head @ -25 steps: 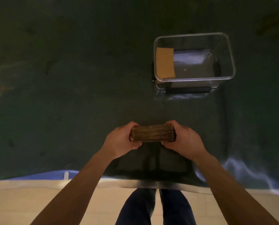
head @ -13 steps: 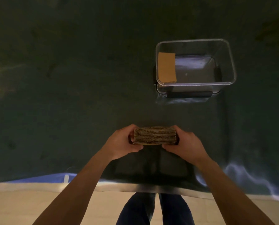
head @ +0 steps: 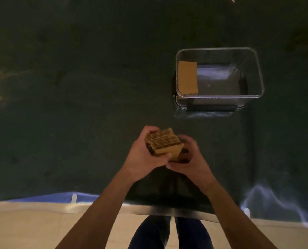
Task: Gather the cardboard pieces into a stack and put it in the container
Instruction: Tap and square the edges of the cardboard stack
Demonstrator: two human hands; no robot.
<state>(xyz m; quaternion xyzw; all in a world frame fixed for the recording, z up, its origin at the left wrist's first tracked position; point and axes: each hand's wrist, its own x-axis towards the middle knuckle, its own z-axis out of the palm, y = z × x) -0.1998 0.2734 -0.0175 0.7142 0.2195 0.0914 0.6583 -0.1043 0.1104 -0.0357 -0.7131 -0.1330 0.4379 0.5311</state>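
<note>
Tilted cardboard stack point(head: 163, 141) (container point(head: 219, 96) apart)

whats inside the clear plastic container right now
One flat tan cardboard piece lies against the left side inside the clear plastic container. The rest of its floor shows bare. Whether more pieces lie beneath that one cannot be seen.

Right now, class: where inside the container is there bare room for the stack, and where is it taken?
The container floor is bare from its middle to the right wall. A cardboard piece fills the left end. The left hand and right hand hold the stack nearer the person.
</note>
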